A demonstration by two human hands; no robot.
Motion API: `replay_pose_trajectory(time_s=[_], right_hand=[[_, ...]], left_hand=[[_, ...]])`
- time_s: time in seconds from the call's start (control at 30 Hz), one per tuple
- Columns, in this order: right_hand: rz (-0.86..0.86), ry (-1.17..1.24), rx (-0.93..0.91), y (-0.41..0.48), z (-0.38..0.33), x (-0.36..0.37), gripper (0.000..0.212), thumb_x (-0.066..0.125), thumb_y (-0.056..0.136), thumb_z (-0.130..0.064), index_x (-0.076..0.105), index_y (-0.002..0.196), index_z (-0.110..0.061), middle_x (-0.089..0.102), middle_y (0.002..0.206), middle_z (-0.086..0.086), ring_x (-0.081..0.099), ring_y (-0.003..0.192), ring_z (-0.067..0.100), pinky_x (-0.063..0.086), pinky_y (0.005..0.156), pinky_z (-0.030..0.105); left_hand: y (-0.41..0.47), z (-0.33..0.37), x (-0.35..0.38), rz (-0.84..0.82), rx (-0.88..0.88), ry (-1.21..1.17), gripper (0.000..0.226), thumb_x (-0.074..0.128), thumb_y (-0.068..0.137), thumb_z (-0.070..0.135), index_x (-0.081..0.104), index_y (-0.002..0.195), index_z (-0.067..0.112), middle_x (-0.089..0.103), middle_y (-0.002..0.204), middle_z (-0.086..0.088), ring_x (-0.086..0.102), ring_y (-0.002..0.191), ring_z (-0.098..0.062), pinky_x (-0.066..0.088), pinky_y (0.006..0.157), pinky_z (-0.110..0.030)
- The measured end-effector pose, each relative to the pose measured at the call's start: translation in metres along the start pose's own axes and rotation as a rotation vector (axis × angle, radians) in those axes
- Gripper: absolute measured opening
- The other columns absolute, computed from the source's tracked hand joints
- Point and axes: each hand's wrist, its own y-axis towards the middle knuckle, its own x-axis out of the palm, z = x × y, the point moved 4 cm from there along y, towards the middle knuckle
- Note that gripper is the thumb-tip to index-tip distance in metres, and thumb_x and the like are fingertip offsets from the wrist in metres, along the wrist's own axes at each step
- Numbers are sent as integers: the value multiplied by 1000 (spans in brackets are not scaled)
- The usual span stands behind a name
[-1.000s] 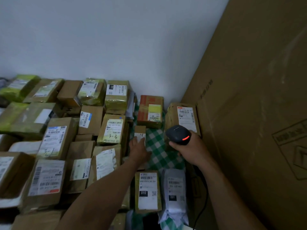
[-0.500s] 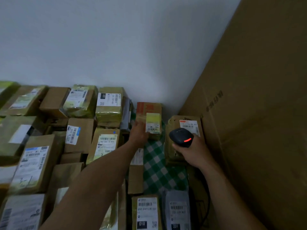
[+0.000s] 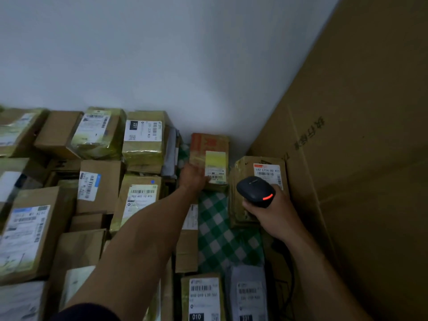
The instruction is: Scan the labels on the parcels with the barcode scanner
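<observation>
Near the middle of the frame, the left hand (image 3: pixel 193 177) reaches to the red-orange parcel (image 3: pixel 208 144) that stands against the white wall (image 3: pixel 162 54). It touches the parcel's lower left side, with the fingertips at the lower left corner of its yellow-topped label (image 3: pixel 215 166). The blur does not show whether the fingers clasp the parcel or only lie against it.

Right of centre, the right hand (image 3: pixel 275 216) grips the black barcode scanner (image 3: pixel 254 191) by its handle. The scanner's head is raised and a red light glows on its back. It is held in front of a brown parcel (image 3: pixel 240 200) with a white label (image 3: pixel 266 173) printed with a barcode, just right of the red-orange parcel.

A green-and-white checked cloth (image 3: pixel 217 230) shows between the two forearms. Two more labelled parcels lie at the bottom of the frame, one yellow-taped (image 3: pixel 203 297) and one in a grey bag (image 3: pixel 249 295).

The left half of the frame is packed with cardboard parcels (image 3: pixel 99 186), most with their labels facing up. A large cardboard sheet (image 3: pixel 359 158) fills the right side.
</observation>
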Motion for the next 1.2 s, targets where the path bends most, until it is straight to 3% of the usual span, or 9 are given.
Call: replay_pose_trajectory(time_s=[0.13,0.23,0.43,0.63,0.73,0.87,1.03,1.1,1.2], right_hand=[[1,-3,6,3,1,-1,101,77,45,-73,51,135,-36,54,136,-3,55,126,22,51,107,50],[4,-4,10,6,1,-1,101,78,45,-72,51,136,-36,54,136,-3,56,124,22,53,105,50],[8,29,5,1,-4,1,73,90,67,-45,54,129,-34,55,134,1,57,122,23,50,107,51],[11,48,-51,-19,-20,-7,68,90,77,-35,56,135,-24,62,130,2,59,121,24,49,107,46],[56,174,-121,-45,-36,-14,66,89,81,-32,54,136,-23,63,125,-3,57,113,17,46,97,35],[55,353,-253,-89,-65,-17,60,85,81,-45,56,133,-35,65,118,-15,61,109,12,48,99,38],[75,431,-367,-134,-88,-20,65,88,73,-56,61,129,-39,71,118,-13,70,107,13,59,96,50],[75,437,-372,-145,-87,-26,71,87,62,-69,63,124,-44,73,116,-14,70,108,12,58,96,51],[80,433,-403,-160,-82,-38,69,88,58,-70,65,117,-43,74,113,-13,72,106,14,59,93,51]], left_hand=[[-16,4,-4,144,-10,-279,59,82,84,15,52,134,21,65,126,-1,62,117,-22,54,101,-41],[-23,11,-11,229,28,-366,48,72,92,10,58,136,22,63,133,-1,60,122,-20,51,103,-38],[-54,23,-41,336,184,-404,41,67,92,2,64,128,22,61,130,3,61,120,-17,56,102,-43],[-130,53,-101,542,403,-535,31,74,93,13,66,121,23,67,115,10,65,109,-10,58,94,-39],[-178,53,-122,493,361,-751,32,78,91,12,68,120,19,72,117,1,70,110,-16,62,87,-39],[-237,49,-132,496,302,-818,50,77,91,9,60,138,17,68,128,-1,63,119,-12,53,78,-6],[-284,49,-130,474,289,-874,56,78,91,15,60,143,22,70,126,8,63,119,-3,57,100,-39],[-301,51,-133,442,291,-856,59,77,91,12,58,145,23,71,120,11,64,110,3,57,100,-40],[-322,54,-137,372,395,-718,50,79,89,14,66,132,35,76,112,13,68,109,-6,58,92,-33]])
